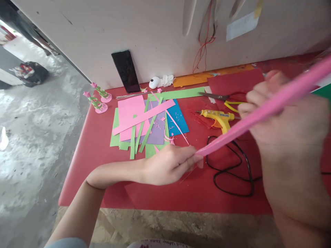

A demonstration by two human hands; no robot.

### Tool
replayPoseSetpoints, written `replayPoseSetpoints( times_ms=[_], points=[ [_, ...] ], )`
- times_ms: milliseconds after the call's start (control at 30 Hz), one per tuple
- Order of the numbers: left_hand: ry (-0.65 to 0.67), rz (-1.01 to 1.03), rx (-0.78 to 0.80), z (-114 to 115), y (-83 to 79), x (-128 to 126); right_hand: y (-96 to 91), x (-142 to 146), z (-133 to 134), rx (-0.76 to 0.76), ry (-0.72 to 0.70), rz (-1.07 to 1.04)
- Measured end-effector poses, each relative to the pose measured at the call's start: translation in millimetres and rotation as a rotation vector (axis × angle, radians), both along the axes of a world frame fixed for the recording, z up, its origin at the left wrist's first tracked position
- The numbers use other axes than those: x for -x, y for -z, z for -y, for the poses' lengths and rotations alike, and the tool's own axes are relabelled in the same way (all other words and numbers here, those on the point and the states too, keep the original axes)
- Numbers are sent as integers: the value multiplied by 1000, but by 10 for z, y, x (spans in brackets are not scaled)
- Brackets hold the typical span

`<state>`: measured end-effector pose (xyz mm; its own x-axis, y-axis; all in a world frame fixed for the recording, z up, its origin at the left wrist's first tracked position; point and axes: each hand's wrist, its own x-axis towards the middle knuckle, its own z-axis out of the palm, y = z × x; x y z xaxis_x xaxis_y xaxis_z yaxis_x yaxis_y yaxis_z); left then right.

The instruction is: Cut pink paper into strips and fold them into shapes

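A long pink strip slants up from the middle of the table toward the upper right, close to the camera. Its lower end is pinched in the closed fingers of my left hand. My right hand is raised and blurred, its fingers curled; the strip crosses in front of it. What those fingers hold, if anything, cannot be made out. Left of the strip lie pink sheets, a purple sheet, a blue sheet and several green strips, with small pink scraps among them.
A yellow glue gun and its black cord lie right of the sheets, near scissors. A phone leans on the wall beside a white figure. Two pink flower ornaments stand at the red table's left edge.
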<state>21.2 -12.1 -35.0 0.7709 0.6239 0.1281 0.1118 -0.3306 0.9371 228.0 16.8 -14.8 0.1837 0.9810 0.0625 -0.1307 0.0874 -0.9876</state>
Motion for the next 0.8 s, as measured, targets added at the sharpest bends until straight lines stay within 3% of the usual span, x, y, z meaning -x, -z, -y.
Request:
replayPoseSetpoints(
  times_ms=[67, 133, 267, 333, 400, 633, 800],
  points=[
    [-18, 50, 72, 4, -2, -1, -14, -92, -78, 10, 85, -112],
    [-91, 151, 181, -22, -8, 0, 19, -52, -84, 46, 45, -235],
    [-124, 280, 343, -86, -9, 10, 118, 257, 77, 101, -234, -241],
    [-117, 294, 374, -99, -5, 14, 142, 386, 189, 76, -452, -191],
    [-119, 295, 372, -103, -5, 11, 157, 456, 285, 76, -583, -154],
    [-102, 272, 317, -102, -47, -29, 222, 513, 405, 129, -428, -172],
    [-82, 216, 314, -77, -27, -36, 130, 538, 410, 113, -372, -153]
  ],
)
